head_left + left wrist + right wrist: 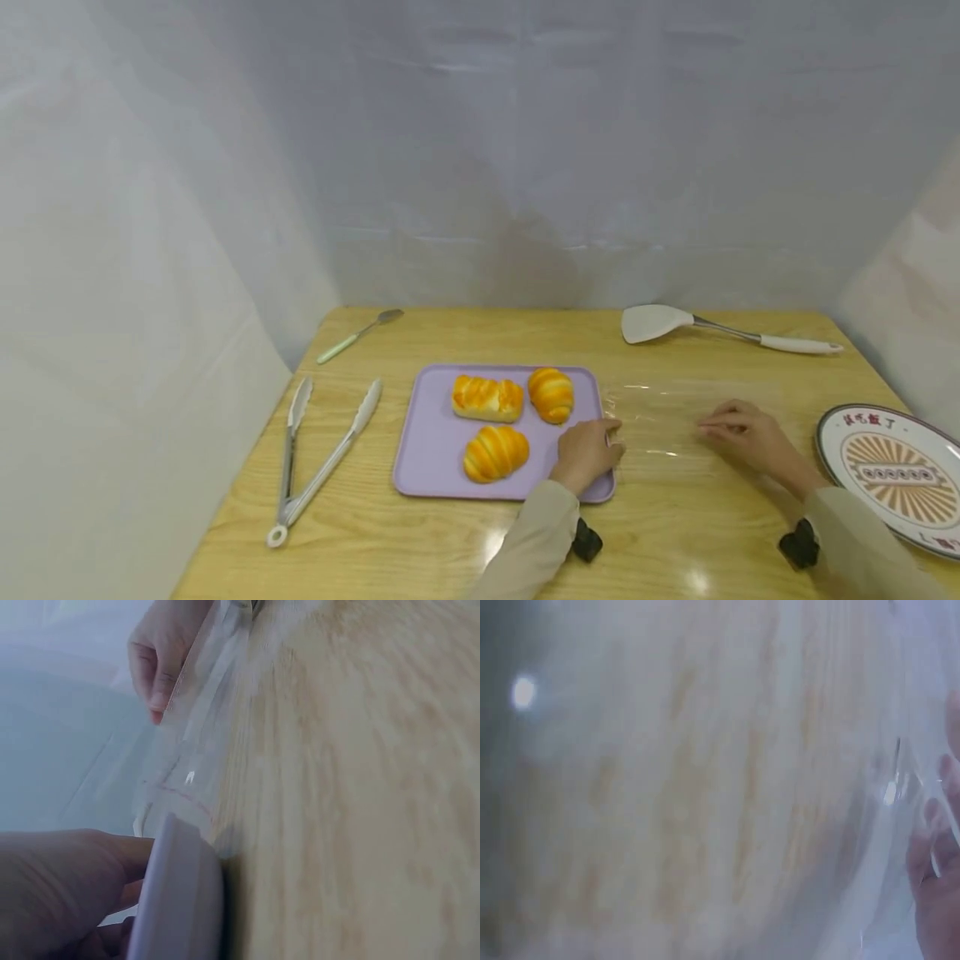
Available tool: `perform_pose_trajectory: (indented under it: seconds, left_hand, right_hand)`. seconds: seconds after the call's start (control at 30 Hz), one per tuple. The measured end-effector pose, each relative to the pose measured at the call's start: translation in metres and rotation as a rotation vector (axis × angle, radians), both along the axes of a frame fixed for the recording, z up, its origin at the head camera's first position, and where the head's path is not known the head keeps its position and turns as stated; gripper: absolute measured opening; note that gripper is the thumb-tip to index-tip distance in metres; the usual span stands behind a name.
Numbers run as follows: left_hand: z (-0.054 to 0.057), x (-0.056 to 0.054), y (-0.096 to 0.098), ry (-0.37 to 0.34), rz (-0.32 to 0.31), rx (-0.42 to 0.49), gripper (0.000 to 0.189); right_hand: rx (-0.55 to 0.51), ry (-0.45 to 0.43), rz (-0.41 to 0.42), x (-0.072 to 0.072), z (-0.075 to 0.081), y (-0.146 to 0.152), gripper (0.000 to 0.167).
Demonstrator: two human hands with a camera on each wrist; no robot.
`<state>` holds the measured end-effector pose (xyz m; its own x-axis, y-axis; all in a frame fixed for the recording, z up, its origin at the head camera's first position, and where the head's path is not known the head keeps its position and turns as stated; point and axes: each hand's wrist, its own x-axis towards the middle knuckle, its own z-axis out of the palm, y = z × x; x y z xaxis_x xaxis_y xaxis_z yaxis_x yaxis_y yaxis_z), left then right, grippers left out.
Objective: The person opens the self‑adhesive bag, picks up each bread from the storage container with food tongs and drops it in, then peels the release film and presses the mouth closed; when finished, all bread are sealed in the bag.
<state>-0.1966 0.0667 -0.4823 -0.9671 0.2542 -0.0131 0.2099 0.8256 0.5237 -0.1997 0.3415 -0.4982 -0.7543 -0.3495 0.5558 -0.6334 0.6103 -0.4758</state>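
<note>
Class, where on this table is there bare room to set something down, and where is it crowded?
Bare: the front stretch between tongs, lavender tray and left sleeve; the back strip behind the tray, between green-handled utensil and white spatula. Crowded: from the tray's right edge to the plate, with clear plastic bag, left hand and right hand.

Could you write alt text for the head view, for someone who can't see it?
A person's left hand is at the right edge of a lilac tray of three breads, the right hand at clear plastic film beside it on a wooden table. Open tongs and a green-handled utensil lie left; a white turner lies behind, a patterned plate right.
</note>
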Motion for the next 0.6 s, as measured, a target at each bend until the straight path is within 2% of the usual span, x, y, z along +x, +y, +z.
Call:
perform_pose_trajectory:
  seconds: [0.1, 0.23, 0.37, 0.47, 0.6]
  left_hand:
    - [0.002, 0.000, 0.000, 0.004, -0.008, -0.004, 0.035]
    - [0.005, -0.001, -0.002, -0.016, -0.017, -0.006, 0.036]
    - [0.007, -0.003, -0.003, -0.042, -0.031, 0.013, 0.036]
    - [0.009, -0.002, -0.006, -0.047, -0.048, 0.060, 0.035]
    - [0.016, 0.004, -0.015, -0.027, -0.083, 0.161, 0.035]
  right_hand:
    - [-0.049, 0.065, -0.037, 0.005, 0.009, -0.002, 0.023]
    - [-0.160, 0.041, -0.126, 0.013, 0.018, -0.006, 0.018]
    - [-0.270, 0.123, -0.115, 0.012, 0.017, -0.005, 0.016]
    - [-0.283, 0.163, -0.120, 0.013, 0.015, -0.003, 0.016]
    - [-0.217, 0.121, -0.182, 0.020, 0.015, -0.003, 0.021]
